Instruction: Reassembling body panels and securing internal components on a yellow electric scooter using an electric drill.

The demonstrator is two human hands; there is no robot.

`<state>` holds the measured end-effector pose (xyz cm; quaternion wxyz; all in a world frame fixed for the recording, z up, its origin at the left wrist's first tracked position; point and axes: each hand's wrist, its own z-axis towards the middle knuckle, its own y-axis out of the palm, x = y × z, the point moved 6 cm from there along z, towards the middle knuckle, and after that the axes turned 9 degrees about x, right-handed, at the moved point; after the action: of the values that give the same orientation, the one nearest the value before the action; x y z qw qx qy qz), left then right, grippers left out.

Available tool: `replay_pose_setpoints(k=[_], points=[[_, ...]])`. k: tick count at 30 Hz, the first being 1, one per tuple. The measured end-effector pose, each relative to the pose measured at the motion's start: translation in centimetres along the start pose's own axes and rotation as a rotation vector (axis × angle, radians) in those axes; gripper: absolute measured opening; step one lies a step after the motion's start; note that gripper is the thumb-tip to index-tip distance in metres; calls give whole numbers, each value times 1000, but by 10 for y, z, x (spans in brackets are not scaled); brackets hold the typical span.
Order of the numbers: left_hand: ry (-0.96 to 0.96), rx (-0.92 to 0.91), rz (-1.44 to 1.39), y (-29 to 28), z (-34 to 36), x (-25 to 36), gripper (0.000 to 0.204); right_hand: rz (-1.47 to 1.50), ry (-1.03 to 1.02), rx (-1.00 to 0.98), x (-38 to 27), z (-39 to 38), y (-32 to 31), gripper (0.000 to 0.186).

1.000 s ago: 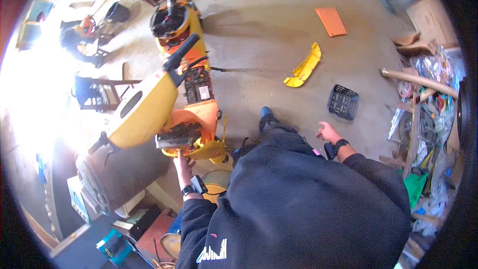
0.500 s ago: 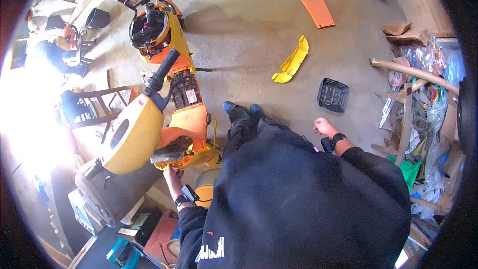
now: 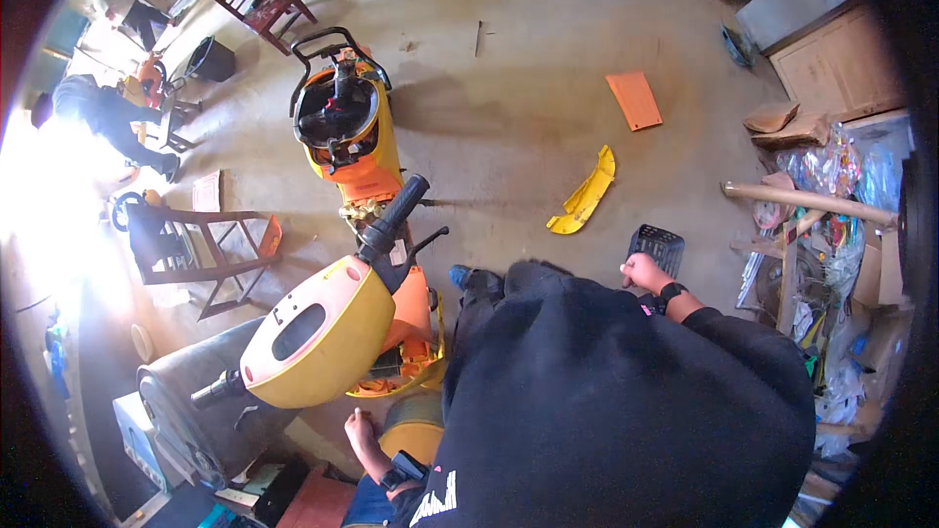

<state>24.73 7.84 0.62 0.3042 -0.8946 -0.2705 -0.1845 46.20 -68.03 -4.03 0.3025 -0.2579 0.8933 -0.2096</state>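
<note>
A yellow and orange scooter (image 3: 408,298), partly stripped of its panels, stands on the left, its yellow handlebar cover (image 3: 315,334) turned toward the lower left. My left hand (image 3: 362,432) is just below the scooter's front end, apart from it, beside a yellow drum (image 3: 415,438). Its fingers are curled in; whatever they may hold is hidden. Out to my right, my right hand (image 3: 645,272) is closed in a loose fist above the floor, in front of a black plastic basket (image 3: 669,241). A small pale tip shows at its fingers, too small to name.
On the floor ahead lie a curved yellow panel (image 3: 585,198) and a flat orange panel (image 3: 635,101). Wooden chairs (image 3: 220,246) stand at the left, with a large dark barrel (image 3: 196,401) nearer. Bags and wood scraps (image 3: 831,225) line the right side. Other people work at the far left.
My left hand has come away from the scooter's front end, toward me. The handlebar has turned and sits further right in view. My head view has shifted, bringing more of the far floor into sight.
</note>
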Motion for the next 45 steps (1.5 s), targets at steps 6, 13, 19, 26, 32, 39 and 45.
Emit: replay_pose_setpoints(k=[6, 13, 19, 26, 32, 39, 45], points=[[65, -340, 623, 49, -34, -14, 15, 109, 26, 223, 20, 26, -27, 21], [146, -482, 632, 99, -66, -23, 30, -261, 65, -40, 108, 133, -27, 19], [51, -460, 636, 234, -57, -22, 26, -43, -54, 8, 70, 230, -98, 14], [126, -337, 593, 362, -117, 33, 31, 358, 231, -151, -51, 354, -225, 33], [186, -139, 625, 445, -177, 83, 24, 36, 37, -8, -140, 471, -330, 38], [-72, -175, 419, 519, -188, 80, 18, -77, -355, -93, -303, 519, -320, 36], [-220, 47, 194, 590, -144, 103, 19, -116, -303, -215, -391, 522, -317, 48]])
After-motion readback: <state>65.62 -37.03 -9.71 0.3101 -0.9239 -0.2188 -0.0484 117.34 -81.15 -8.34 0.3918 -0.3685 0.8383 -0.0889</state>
